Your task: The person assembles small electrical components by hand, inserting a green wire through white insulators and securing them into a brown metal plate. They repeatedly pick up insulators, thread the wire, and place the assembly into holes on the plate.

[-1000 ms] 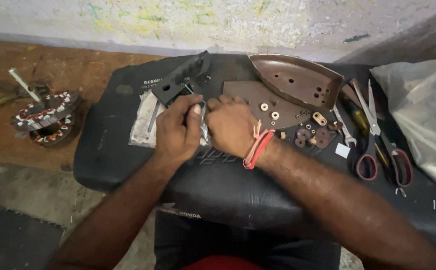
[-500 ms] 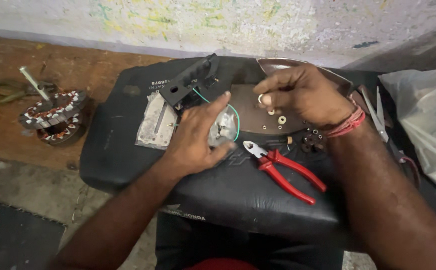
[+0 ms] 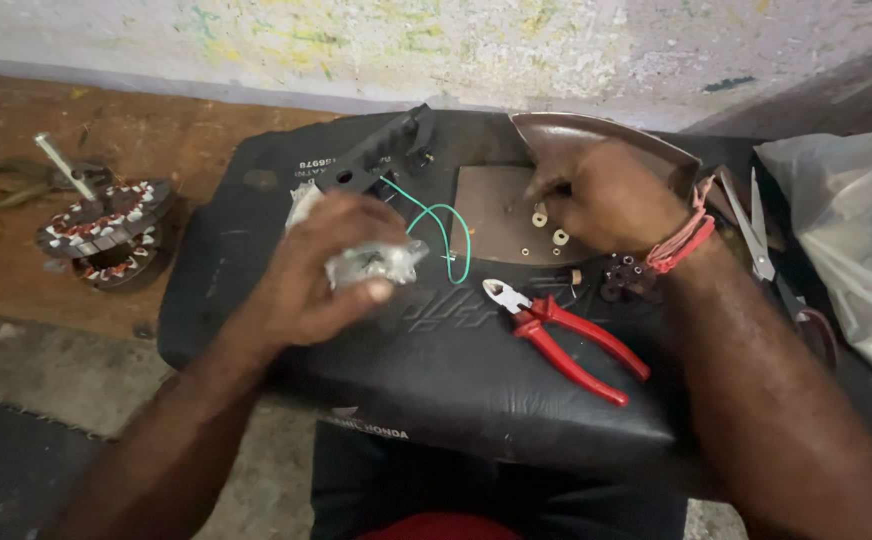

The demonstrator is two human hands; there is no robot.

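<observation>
My left hand (image 3: pixel 331 270) grips a crumpled silvery mica sheet (image 3: pixel 374 262) over the black cushion (image 3: pixel 376 360). A green wire (image 3: pixel 443 232) loops from beside it toward the black iron handle (image 3: pixel 381 152). My right hand (image 3: pixel 606 200) rests on the brown metal plate (image 3: pixel 491 215), fingers curled by small white ceramic beads (image 3: pixel 559 237); whether it pinches anything is hidden. The brown iron sole plate (image 3: pixel 596 135) lies just behind that hand. Red-handled pliers (image 3: pixel 566 338) lie loose on the cushion, in front of the right wrist.
A wound motor stator with a shaft (image 3: pixel 104 225) sits on the wooden ledge at left. Small dark screws and washers (image 3: pixel 621 278) lie by the right wrist. Scissors and tools (image 3: pixel 761 235) lie at right, beside a plastic bag (image 3: pixel 846 240). A painted wall runs behind.
The right hand dropped the red pliers onto the cushion and reached to the brown plate with the beads. The left hand lifted the silvery sheet; the green wire now shows.
</observation>
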